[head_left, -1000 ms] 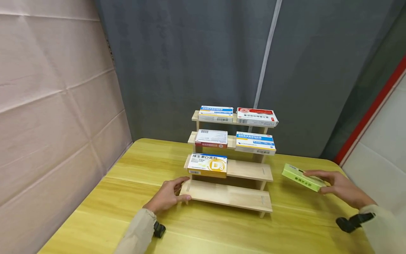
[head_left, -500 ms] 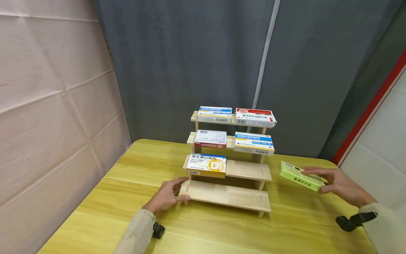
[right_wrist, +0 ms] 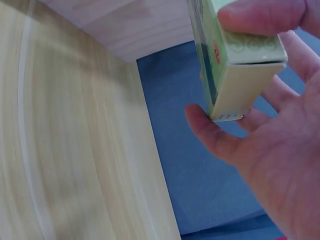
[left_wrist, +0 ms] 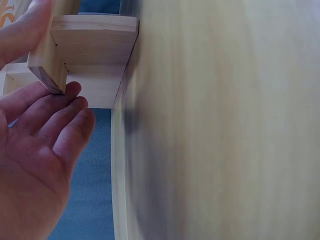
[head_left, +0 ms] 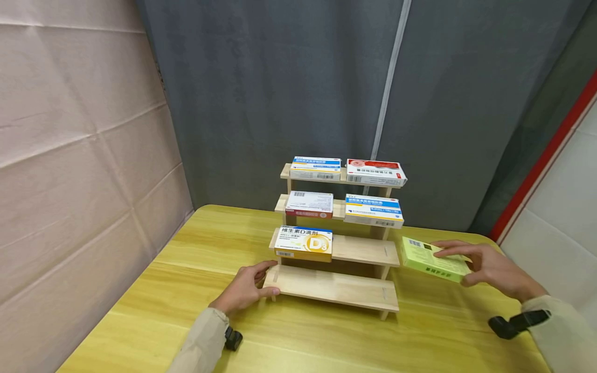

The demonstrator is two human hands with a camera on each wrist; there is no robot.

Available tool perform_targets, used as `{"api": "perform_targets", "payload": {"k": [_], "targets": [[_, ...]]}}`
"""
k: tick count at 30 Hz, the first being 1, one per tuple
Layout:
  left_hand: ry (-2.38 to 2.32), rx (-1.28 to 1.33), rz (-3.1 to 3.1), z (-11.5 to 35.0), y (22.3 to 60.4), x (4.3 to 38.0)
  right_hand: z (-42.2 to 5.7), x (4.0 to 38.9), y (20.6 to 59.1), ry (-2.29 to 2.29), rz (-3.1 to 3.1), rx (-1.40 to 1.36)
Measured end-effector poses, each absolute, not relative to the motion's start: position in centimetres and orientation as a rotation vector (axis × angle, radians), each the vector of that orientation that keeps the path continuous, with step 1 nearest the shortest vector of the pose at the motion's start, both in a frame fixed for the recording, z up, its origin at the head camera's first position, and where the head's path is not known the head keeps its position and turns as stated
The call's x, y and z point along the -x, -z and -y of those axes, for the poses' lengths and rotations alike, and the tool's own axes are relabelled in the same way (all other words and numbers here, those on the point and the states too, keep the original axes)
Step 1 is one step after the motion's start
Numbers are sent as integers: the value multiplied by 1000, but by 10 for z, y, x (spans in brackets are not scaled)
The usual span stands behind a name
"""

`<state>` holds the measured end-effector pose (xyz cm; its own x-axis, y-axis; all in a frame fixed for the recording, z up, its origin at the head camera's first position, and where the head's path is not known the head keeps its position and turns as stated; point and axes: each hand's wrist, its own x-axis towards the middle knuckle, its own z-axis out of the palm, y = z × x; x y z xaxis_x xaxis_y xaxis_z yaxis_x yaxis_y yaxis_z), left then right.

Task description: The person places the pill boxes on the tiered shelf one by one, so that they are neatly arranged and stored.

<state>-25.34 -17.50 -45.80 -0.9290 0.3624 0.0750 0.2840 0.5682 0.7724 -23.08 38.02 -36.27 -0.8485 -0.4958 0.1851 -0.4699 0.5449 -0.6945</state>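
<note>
My right hand holds a light-green medicine box in the air, just right of the wooden tiered display rack. Thumb and fingers grip opposite sides of the green box in the right wrist view. At the rack's lowest step, my left hand pinches the left end, thumb at the front edge and fingers behind. The left wrist view shows that board end between thumb and fingertips. A yellow-and-white vitamin D box lies on the left of the second step up.
Higher steps carry a white-and-maroon box, a blue-and-white box, another blue-and-white box and a red-and-white box. The rack stands on a yellow wood-grain table, with a grey curtain behind.
My right hand has moved left with the green box, bringing it closer to the rack and turning its top more into sight. The left hand keeps its grip on the rack.
</note>
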Motion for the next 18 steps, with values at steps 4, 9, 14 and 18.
{"api": "perform_targets", "payload": {"k": [4, 9, 14, 18], "targets": [[-1311, -552, -2694, 175, 458, 253, -373, 230, 359, 1189, -2754, 864], [-1319, -532, -2694, 175, 457, 254, -365, 230, 357, 1137, -2776, 896], [-1316, -535, -2701, 174, 457, 253, -359, 232, 357, 1130, -2773, 927], [-1321, -536, -2699, 174, 456, 253, -357, 234, 358, 1156, -2745, 959]]}}
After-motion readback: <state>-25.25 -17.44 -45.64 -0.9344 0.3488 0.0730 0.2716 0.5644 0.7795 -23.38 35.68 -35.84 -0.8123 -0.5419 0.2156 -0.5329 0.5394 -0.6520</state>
